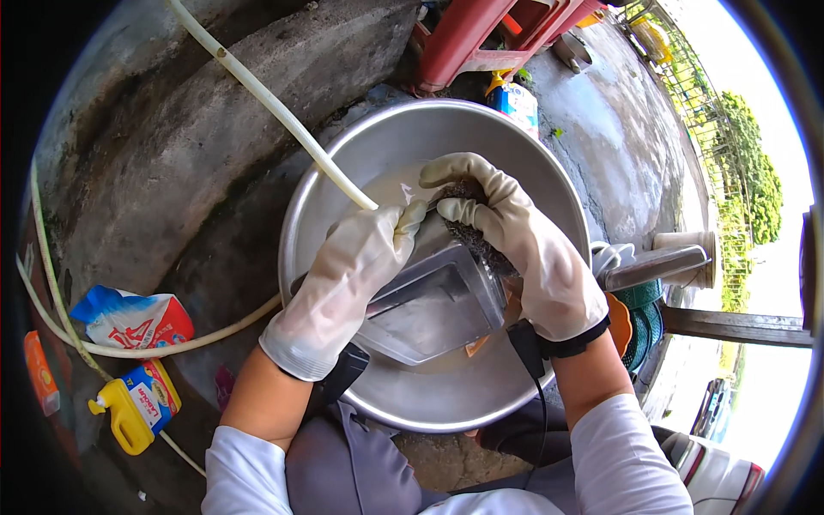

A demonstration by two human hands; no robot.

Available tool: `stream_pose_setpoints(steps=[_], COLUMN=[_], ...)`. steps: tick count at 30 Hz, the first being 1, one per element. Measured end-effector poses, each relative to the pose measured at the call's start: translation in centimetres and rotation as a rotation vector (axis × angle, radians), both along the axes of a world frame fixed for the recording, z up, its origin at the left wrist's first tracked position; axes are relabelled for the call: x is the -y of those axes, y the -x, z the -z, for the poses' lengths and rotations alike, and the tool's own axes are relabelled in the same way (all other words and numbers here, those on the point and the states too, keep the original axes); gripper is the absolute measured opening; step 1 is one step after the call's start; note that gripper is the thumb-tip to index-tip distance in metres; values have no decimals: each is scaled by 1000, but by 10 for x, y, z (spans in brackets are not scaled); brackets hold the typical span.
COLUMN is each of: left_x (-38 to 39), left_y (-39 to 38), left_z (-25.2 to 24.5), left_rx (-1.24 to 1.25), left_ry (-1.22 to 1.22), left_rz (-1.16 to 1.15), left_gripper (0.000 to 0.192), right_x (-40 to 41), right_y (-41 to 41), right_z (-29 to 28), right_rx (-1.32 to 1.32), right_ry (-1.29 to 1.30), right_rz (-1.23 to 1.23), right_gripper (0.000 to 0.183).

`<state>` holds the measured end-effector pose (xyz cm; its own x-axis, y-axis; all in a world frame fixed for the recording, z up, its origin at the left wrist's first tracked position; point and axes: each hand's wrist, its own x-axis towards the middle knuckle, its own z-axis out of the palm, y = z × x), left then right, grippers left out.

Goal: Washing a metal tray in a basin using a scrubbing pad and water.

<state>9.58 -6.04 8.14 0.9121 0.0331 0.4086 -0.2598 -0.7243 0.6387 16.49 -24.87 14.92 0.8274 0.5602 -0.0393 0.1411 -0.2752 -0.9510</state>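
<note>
My left hand (351,277), in a whitish rubber glove, is over the left part of a large metal basin (521,145). Its thumb and forefinger pinch a thin metal piece (432,207); whether this joins anything below is hidden. A dark steel wool scrubber (473,235) is in my right hand (524,241), gloved the same way, with curled fingers beside that piece. Beneath both hands, a clear grey boxy container (431,315) lies tilted in the basin's cloudy water (393,183). A white hose (290,122) comes down from above and disappears behind my left glove.
Left on the wet floor are a detergent bag (138,322), a yellow jug (132,412) and another hose (212,344). A red plastic stool (454,48) and a blue-and-white bottle (518,106) stand beyond the basin. Green baskets (644,335) and a pale bucket (698,261) are on the right.
</note>
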Motion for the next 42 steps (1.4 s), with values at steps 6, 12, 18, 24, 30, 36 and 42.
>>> stream_pose_setpoints(steps=[6, 12, 18, 24, 30, 36, 42], left_x=[1, 0, 2, -1, 2, -5, 1], left_y=[-2, -2, 1, 2, 3, 3, 1], left_z=[-5, -11, -13, -20, -8, -15, -9], left_rx=[-86, -243, -241, -411, 148, -248, -73], left_ry=[-43, -5, 86, 42, 58, 124, 81], left_rz=[105, 178, 150, 121, 197, 162, 193], left_gripper=[39, 40, 46, 43, 36, 32, 34], right_x=[38, 5, 39, -3, 49, -5, 81], right_y=[17, 4, 13, 3, 26, 15, 52], right_z=[12, -27, -2, -34, 19, -27, 62], right_rx=[-56, -30, -156, 210, -286, -95, -456], right_ry=[313, 446, 351, 332, 191, 183, -40], right_rz=[169, 7, 115, -186, 166, 83, 359], right_gripper=[20, 19, 21, 15, 24, 19, 24])
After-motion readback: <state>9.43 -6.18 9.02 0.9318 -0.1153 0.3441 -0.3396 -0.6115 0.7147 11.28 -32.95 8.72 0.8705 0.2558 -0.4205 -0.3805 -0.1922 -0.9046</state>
